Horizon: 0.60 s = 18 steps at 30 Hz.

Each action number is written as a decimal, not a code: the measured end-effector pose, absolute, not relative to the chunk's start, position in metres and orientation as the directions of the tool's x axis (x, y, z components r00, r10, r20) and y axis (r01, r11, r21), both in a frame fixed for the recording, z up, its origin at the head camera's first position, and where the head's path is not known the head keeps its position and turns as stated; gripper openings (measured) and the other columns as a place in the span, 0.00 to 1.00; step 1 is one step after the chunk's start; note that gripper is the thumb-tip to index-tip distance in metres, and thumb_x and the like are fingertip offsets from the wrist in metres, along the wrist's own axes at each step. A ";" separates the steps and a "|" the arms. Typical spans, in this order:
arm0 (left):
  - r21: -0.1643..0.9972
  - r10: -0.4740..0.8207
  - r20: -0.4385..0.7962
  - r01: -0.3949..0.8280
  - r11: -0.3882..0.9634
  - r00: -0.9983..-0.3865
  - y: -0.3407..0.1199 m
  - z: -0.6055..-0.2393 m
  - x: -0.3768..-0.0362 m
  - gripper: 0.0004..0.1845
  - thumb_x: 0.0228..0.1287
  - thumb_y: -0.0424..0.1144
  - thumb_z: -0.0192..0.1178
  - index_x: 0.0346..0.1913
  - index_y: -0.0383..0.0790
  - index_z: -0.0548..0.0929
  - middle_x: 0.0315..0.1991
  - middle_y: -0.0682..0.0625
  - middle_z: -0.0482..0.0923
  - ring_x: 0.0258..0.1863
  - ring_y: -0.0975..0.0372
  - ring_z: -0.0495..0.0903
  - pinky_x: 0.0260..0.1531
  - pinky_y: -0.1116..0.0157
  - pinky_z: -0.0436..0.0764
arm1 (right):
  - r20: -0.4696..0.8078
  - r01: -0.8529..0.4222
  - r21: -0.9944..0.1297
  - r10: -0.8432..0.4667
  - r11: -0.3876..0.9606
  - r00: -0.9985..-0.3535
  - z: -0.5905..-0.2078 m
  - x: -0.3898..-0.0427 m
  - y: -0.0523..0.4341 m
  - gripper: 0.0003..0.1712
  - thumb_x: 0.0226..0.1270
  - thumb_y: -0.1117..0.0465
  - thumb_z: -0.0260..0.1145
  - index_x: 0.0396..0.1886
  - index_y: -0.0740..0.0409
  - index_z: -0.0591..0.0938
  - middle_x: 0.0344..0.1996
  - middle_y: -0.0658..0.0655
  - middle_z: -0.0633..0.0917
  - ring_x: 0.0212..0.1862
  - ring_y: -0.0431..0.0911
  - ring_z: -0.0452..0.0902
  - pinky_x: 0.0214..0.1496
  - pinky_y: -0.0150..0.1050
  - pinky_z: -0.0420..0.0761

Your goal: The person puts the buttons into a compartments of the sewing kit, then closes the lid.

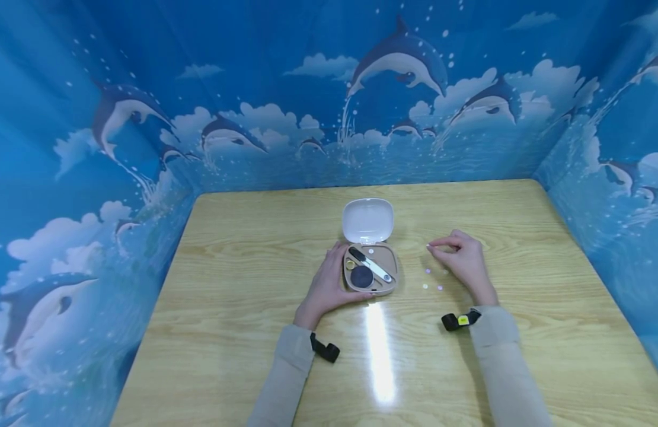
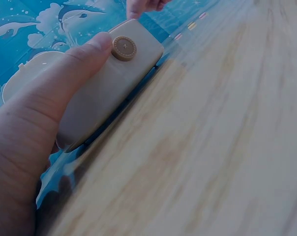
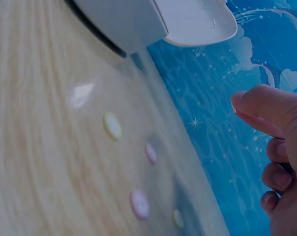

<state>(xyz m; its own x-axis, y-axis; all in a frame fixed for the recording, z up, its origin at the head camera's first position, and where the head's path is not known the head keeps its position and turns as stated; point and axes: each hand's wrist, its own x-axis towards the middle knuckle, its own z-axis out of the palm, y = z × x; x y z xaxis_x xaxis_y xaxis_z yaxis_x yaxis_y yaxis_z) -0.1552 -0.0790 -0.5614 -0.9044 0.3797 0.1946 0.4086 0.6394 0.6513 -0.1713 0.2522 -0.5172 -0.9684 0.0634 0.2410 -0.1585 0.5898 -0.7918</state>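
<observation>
- An open sewing case (image 1: 370, 270) lies near the middle of the wooden desk (image 1: 243, 296), its white lid (image 1: 368, 220) swung up at the far side
- The left hand (image 1: 329, 284) rests against the case's left edge — thumb and fingers curled round the tan shell, holding it steady; the left wrist view shows the thumb (image 2: 84, 54) lying along the case beside a round tan button (image 2: 124, 47)
- Inside the case sit a dark round piece (image 1: 362, 276) and a slim white-handled tool (image 1: 373, 264) laid on a slant
- The right hand (image 1: 464, 261) hovers just right of the case, fingers loosely curled, holding nothing that shows
- Four small pastel buttons (image 1: 427, 271) lie loose on the desk between the case and the right hand — pale yellow and pink in the right wrist view (image 3: 112, 126)
</observation>
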 end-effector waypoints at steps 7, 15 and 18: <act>0.651 0.380 0.205 0.416 0.636 -0.902 -0.079 -0.563 -0.156 0.67 0.35 0.76 0.71 0.78 0.55 0.52 0.77 0.56 0.54 0.78 0.61 0.43 0.77 0.60 0.45 | 0.265 -0.201 -0.810 0.038 0.551 -0.964 -0.504 -0.174 0.233 0.06 0.55 0.62 0.78 0.33 0.59 0.91 0.23 0.60 0.73 0.25 0.43 0.59 0.24 0.36 0.61; 0.657 0.375 0.199 0.407 0.634 -0.906 -0.079 -0.562 -0.156 0.67 0.35 0.75 0.72 0.78 0.54 0.52 0.77 0.56 0.53 0.78 0.62 0.42 0.76 0.58 0.46 | 0.289 -0.258 -0.819 -0.019 0.512 -0.957 -0.500 -0.181 0.207 0.06 0.53 0.64 0.78 0.31 0.60 0.90 0.22 0.61 0.71 0.26 0.44 0.59 0.25 0.34 0.61; 0.659 0.375 0.199 0.406 0.633 -0.906 -0.079 -0.563 -0.156 0.67 0.34 0.76 0.71 0.78 0.56 0.52 0.77 0.57 0.53 0.78 0.62 0.43 0.76 0.56 0.48 | 0.263 -0.238 -0.834 -0.021 0.498 -0.965 -0.499 -0.181 0.199 0.07 0.53 0.63 0.78 0.32 0.58 0.90 0.23 0.61 0.72 0.27 0.45 0.60 0.26 0.34 0.63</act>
<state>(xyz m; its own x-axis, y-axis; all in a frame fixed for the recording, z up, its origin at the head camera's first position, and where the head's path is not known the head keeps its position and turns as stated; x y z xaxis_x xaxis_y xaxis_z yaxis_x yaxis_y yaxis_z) -0.1559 -0.0792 -0.5627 -0.9056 0.3748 0.1985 0.4063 0.6327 0.6592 -0.1810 0.1988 -0.4992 -0.9645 -0.0205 0.2632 -0.2382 0.4978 -0.8339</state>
